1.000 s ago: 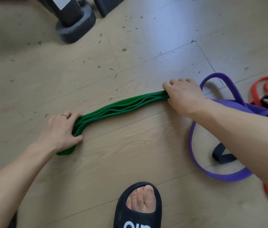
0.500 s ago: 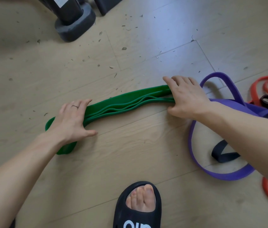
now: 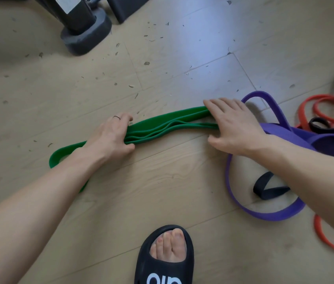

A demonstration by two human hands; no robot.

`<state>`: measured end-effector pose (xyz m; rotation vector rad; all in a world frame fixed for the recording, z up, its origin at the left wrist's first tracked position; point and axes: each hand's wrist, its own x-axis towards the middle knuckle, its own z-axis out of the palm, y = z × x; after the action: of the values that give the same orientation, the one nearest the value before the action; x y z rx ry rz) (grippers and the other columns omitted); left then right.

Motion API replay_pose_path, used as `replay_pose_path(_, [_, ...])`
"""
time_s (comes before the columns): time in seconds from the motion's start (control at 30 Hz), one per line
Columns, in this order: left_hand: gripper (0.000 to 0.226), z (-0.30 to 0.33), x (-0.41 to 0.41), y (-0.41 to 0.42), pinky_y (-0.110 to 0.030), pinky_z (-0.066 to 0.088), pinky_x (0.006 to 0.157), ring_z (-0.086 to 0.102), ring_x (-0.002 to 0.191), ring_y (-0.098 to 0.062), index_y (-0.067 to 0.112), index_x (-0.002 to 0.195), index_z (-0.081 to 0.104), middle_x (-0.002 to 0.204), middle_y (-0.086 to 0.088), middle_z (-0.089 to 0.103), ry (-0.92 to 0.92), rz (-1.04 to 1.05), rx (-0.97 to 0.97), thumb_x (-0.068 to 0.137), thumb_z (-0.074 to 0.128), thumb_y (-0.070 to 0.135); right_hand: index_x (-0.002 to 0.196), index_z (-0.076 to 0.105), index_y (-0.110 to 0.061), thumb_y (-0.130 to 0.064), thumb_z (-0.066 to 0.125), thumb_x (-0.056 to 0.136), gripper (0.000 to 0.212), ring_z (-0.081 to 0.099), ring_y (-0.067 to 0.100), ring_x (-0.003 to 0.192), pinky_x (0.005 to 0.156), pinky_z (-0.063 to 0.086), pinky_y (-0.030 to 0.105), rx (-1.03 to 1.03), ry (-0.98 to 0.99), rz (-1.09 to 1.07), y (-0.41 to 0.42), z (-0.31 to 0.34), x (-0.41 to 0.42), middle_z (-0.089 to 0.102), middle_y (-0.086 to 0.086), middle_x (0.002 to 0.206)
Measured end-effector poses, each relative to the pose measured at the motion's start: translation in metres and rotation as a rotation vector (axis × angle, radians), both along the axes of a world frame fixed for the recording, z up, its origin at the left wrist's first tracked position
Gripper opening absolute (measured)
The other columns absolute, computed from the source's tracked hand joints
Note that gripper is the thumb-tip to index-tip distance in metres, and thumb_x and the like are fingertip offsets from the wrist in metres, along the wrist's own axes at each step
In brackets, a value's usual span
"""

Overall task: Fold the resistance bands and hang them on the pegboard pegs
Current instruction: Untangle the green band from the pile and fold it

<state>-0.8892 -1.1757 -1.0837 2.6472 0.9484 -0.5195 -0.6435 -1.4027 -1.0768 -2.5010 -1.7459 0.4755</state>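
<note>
A green resistance band (image 3: 168, 124) lies folded in several layers on the wooden floor, running left to right. My left hand (image 3: 110, 138) grips the layers near their left part, fingers curled over the top and thumb underneath. A loose green loop trails out behind that wrist. My right hand (image 3: 233, 124) presses flat on the band's right end with straight fingers. No pegboard is in view.
A purple band (image 3: 264, 217) lies looped at the right under my right forearm, with a black band (image 3: 268, 189) inside it and red bands (image 3: 305, 111) beyond. My foot in a black slipper (image 3: 166, 261) stands at the bottom. A dark equipment base (image 3: 86, 35) sits at the top left.
My left hand has slid right along the green band and closed on its layers, leaving a loop behind it. My right hand has gone from a curled grip to lying flat.
</note>
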Motion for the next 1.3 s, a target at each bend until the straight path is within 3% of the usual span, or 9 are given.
replay_pose_path(0.07, [0.047,-0.005,-0.001,0.000,-0.038,0.044,0.082,0.051,0.100,-0.028,0.021,0.122,0.050,0.111,-0.004,0.054,-0.041,-0.040,0.001,0.080,0.072,0.024,0.157,0.028,-0.012,-0.039,0.065,0.084,0.086,0.036,0.032,0.142,0.119,0.026,0.046,-0.016,-0.016,0.013,0.011,-0.003,-0.003,0.044,0.009,0.152])
replay_pose_path(0.17, [0.037,-0.012,-0.004,-0.002,-0.035,0.041,0.069,0.055,0.091,-0.033,0.016,0.108,0.058,0.098,-0.004,0.054,-0.083,-0.118,-0.004,0.075,0.073,0.013,0.150,0.037,-0.018,-0.034,0.061,0.091,0.066,0.042,0.032,0.133,0.114,0.029,0.045,-0.061,-0.072,0.024,0.025,-0.008,-0.005,0.051,0.008,0.141])
replay_pose_path(0.27, [0.043,-0.014,-0.006,-0.003,-0.039,0.049,0.071,0.056,0.089,-0.032,0.026,0.112,0.052,0.098,0.000,0.054,-0.094,-0.136,0.064,0.074,0.071,0.035,0.137,0.048,-0.020,-0.023,0.056,0.096,0.042,0.048,0.032,0.122,0.107,0.033,0.043,-0.078,-0.092,0.000,0.031,-0.010,-0.005,0.055,0.009,0.127])
replay_pose_path(0.37, [0.056,-0.015,0.001,-0.009,-0.041,0.051,0.076,0.057,0.092,-0.031,0.030,0.125,0.049,0.104,0.000,0.056,-0.144,-0.150,0.054,0.078,0.071,0.049,0.128,0.050,-0.019,-0.011,0.051,0.097,0.032,0.052,0.031,0.114,0.102,0.035,0.042,-0.069,-0.098,-0.008,0.035,-0.011,-0.008,0.057,0.009,0.118])
replay_pose_path(0.43, [0.052,-0.015,0.013,-0.014,-0.040,0.051,0.077,0.057,0.092,-0.032,0.031,0.125,0.049,0.106,-0.002,0.057,-0.180,-0.168,0.037,0.081,0.073,0.046,0.125,0.049,-0.018,-0.009,0.051,0.095,0.032,0.052,0.032,0.112,0.100,0.035,0.041,-0.064,-0.093,-0.011,0.036,-0.010,-0.010,0.058,0.009,0.117])
replay_pose_path(0.6, [0.025,-0.010,0.036,-0.025,-0.043,0.049,0.066,0.055,0.085,-0.034,0.015,0.105,0.053,0.095,-0.008,0.054,-0.214,-0.225,0.083,0.085,0.069,0.017,0.139,0.046,-0.022,-0.029,0.055,0.097,0.044,0.050,0.032,0.122,0.108,0.034,0.044,-0.086,-0.075,0.031,0.042,-0.006,-0.013,0.058,0.008,0.127])
replay_pose_path(0.73, [0.021,-0.006,0.035,-0.030,-0.042,0.046,0.061,0.055,0.083,-0.036,0.011,0.103,0.056,0.094,-0.010,0.055,-0.229,-0.217,0.161,0.086,0.068,0.015,0.127,0.051,-0.020,-0.019,0.052,0.099,0.028,0.053,0.032,0.115,0.103,0.034,0.044,-0.058,-0.146,-0.010,0.047,-0.011,-0.017,0.060,0.009,0.118])
replay_pose_path(0.97, [0.064,0.010,0.029,-0.038,-0.039,0.043,0.091,0.055,0.108,-0.033,0.018,0.138,0.046,0.116,-0.009,0.057,-0.068,-0.125,0.104,0.086,0.070,0.044,0.149,0.033,-0.022,-0.036,0.064,0.088,0.069,0.043,0.034,0.131,0.116,0.026,0.049,-0.098,-0.122,0.008,0.046,-0.017,-0.017,0.051,0.013,0.135])
replay_pose_path(1.3, [0.092,0.018,0.013,-0.029,-0.039,0.038,0.106,0.052,0.123,-0.032,0.024,0.156,0.028,0.138,-0.009,0.053,-0.034,-0.033,0.047,0.082,0.073,0.056,0.153,0.028,-0.021,-0.040,0.065,0.087,0.078,0.039,0.035,0.137,0.119,0.024,0.049,-0.058,-0.116,0.009,0.040,-0.014,-0.016,0.046,0.015,0.144])
